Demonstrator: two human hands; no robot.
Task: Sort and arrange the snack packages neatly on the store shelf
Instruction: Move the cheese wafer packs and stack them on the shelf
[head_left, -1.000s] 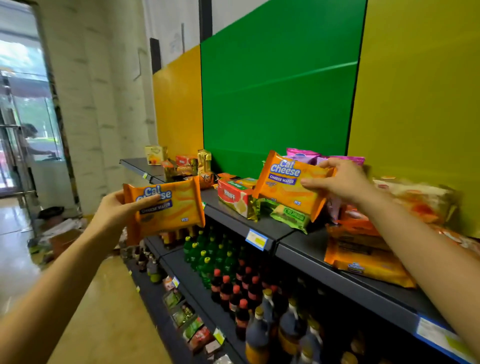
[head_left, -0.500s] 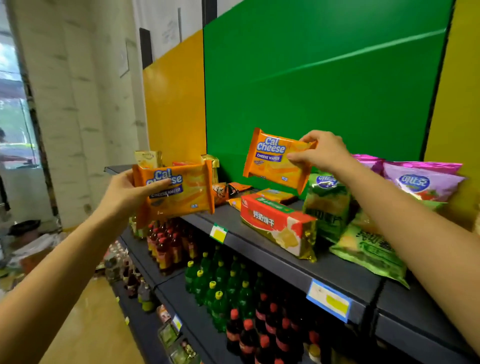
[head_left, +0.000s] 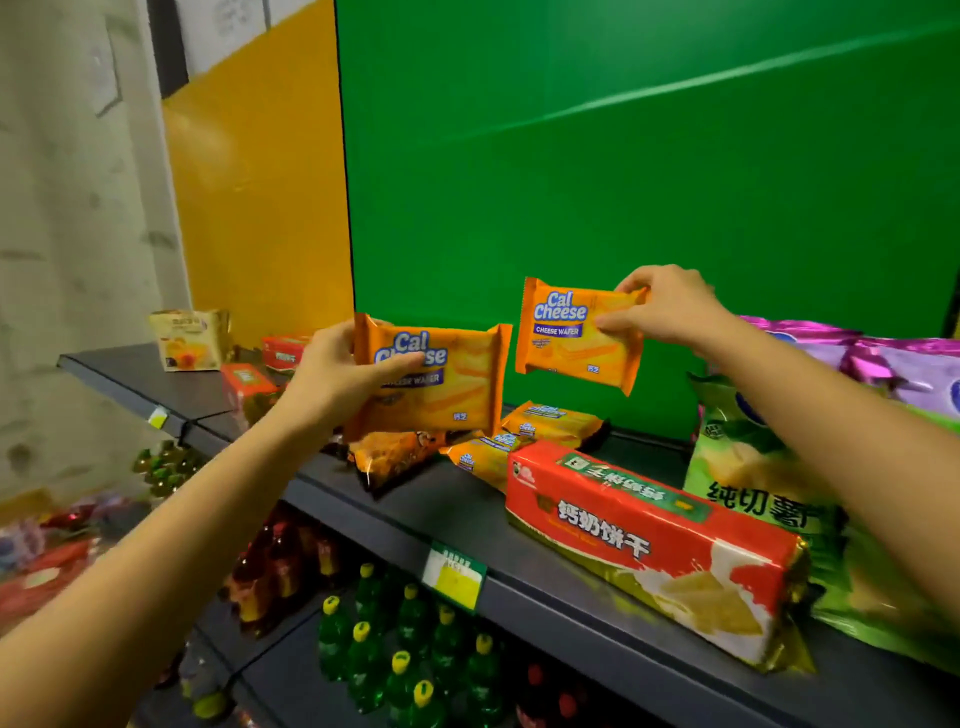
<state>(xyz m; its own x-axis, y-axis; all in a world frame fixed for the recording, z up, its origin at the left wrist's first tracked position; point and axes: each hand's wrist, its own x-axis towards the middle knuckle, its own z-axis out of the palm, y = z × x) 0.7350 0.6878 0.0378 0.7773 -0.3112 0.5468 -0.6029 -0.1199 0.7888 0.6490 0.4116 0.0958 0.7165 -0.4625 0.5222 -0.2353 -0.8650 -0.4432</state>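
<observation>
Closer together now — left wafer pack (head_left: 447, 387) and right wafer pack (head_left: 571, 343) above the shelf (head_left: 467, 514); left hand (head_left: 335, 382) grips one, right hand (head_left: 672, 312) fingers pinch the other's edge.

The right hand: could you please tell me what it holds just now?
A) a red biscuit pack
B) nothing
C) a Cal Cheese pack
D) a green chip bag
C: the right hand pinches an orange Cal Cheese pack by its right edge, in the air above the shelf.
</observation>
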